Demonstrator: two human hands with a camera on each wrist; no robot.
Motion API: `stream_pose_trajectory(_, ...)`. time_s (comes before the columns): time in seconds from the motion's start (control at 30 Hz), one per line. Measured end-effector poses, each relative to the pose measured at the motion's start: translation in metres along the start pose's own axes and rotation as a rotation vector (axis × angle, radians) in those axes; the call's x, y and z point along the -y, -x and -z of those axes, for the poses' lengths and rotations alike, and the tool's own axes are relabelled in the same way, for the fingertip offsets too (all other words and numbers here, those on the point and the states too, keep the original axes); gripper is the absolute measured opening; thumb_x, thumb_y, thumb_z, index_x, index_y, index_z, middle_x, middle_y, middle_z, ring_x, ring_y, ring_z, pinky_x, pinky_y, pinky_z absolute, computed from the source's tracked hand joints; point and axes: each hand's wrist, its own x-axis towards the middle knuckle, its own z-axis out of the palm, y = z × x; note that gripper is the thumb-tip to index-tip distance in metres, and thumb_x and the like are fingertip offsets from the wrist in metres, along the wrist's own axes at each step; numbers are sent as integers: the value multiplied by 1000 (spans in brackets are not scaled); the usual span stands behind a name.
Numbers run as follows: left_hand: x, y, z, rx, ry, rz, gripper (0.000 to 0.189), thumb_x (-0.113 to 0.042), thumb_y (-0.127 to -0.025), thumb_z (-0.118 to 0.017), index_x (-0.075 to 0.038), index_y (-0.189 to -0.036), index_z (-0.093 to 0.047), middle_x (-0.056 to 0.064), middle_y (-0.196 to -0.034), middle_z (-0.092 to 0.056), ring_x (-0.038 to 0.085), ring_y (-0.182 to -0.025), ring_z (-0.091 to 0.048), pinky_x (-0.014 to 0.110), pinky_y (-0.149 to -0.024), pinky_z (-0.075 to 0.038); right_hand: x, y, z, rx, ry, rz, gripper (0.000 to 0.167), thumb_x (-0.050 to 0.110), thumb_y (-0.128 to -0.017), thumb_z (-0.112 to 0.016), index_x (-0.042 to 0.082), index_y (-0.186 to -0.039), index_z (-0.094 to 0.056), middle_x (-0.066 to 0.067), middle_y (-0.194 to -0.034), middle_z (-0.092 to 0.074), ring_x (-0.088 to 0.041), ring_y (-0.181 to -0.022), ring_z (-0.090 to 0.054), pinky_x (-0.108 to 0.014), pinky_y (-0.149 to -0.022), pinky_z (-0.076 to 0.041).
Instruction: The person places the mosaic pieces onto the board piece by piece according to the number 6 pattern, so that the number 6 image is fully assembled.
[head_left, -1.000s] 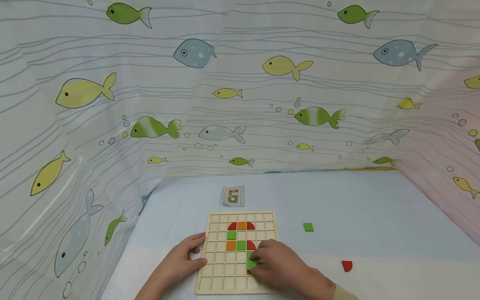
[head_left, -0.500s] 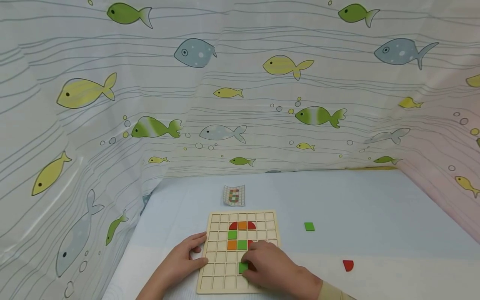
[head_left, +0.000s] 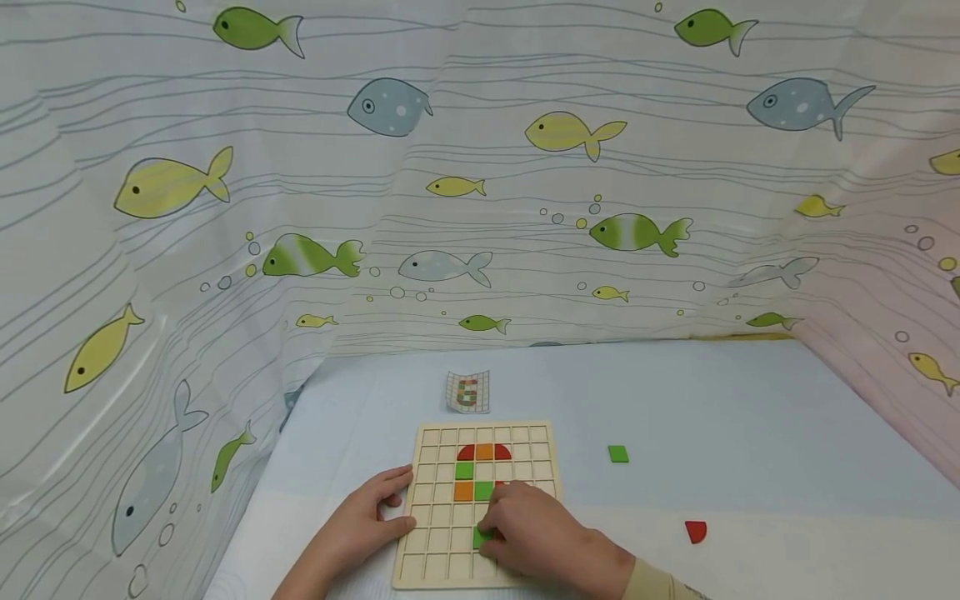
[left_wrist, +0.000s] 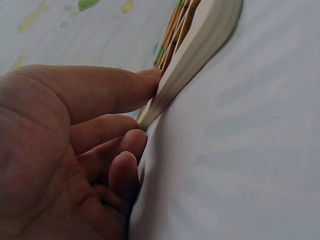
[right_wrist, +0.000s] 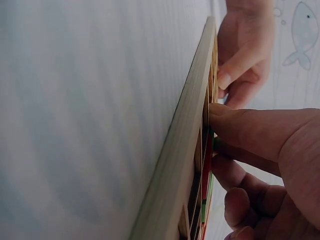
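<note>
My right hand [head_left: 536,529] pinches a green square tile [head_left: 480,538] low over the wooden grid board [head_left: 408,575]. In the right wrist view, thumb and fingertips meet at the board's surface; whether the tile lies fully in its cell is hidden. A red rounded tile [head_left: 499,484] is mostly covered by that hand. My left hand [head_left: 360,521] rests against the board's left edge, thumb and fingertips touching it; the left wrist view shows the thumb on the rim. On the board sit red rounded tiles [head_left: 467,452], orange squares [head_left: 484,452] and green squares [head_left: 464,471].
A small printed pattern card [head_left: 467,392] lies behind the board. To the right, a loose green square [head_left: 618,454] and a loose red rounded tile [head_left: 696,532] lie on the pale cloth [head_left: 750,433]. A fish-print curtain [head_left: 525,208] surrounds the back and sides.
The right hand has slid the green square tile left and slightly nearer across the board. The left hand has stayed at the board's edge.
</note>
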Motion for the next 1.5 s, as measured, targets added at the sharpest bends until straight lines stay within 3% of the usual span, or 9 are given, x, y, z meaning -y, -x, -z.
stream_pose_trajectory(0.27, 0, -1, -1, 1, 0, 3, 70, -34, -80, -82, -8, -141, -57, -4, -145, -49, 15, -100, -51, 25, -72, -43, -2, 10, 1, 7, -19, -34, 32, 38, -86, -77, 23, -114, -77, 16, -92, -58, -1, -81, -45, -18, -69, -41)
stream_pose_trajectory(0.57, -1, -2, -2, 2, -10, 8, 71, -36, -80, -82, -8, -141, -57, -5, -145, -49, 16, -101, -51, 26, -72, -43, -20, 43, 11, -49, -112, -102, 28, 30, -88, -73, 21, -114, -76, 18, -98, -58, -3, -93, -51, -24, -81, -46)
stream_pose_trajectory(0.93, 0, -1, -2, 5, -4, 2, 73, -37, -80, -82, -7, -141, -56, -3, -145, -49, 15, -100, -51, 26, -72, -42, -47, 78, 19, -79, -150, -225, 37, 37, -88, -74, 19, -121, -73, 17, -107, -60, -10, -103, -55, -34, -88, -49)
stream_pose_trajectory(1.2, -1, -1, -4, 8, 11, 7, 72, -35, -80, -82, -6, -140, -56, -2, -145, -49, 16, -101, -51, 25, -73, -42, -59, 102, 24, -197, -155, -266, 36, 42, -90, -73, 23, -120, -72, 19, -109, -59, -5, -98, -56, -30, -82, -51)
stream_pose_trajectory(1.4, -1, -1, -2, 10, 18, 15, 73, -36, -79, -83, -6, -140, -56, -2, -144, -50, 17, -98, -50, 26, -68, -42, -73, 118, 21, -339, -179, -199, 35, 39, -90, -74, 19, -119, -73, 14, -108, -64, -2, -84, -56, -26, -73, -50)
stream_pose_trajectory(1.5, -1, -1, -2, 5, 8, 12, 73, -36, -79, -83, -6, -140, -57, -3, -144, -50, 16, -98, -50, 25, -68, -42, -79, 126, 22, -369, -177, -199, 35, 38, -90, -74, 19, -119, -73, 14, -107, -64, -1, -82, -56, -26, -71, -50)
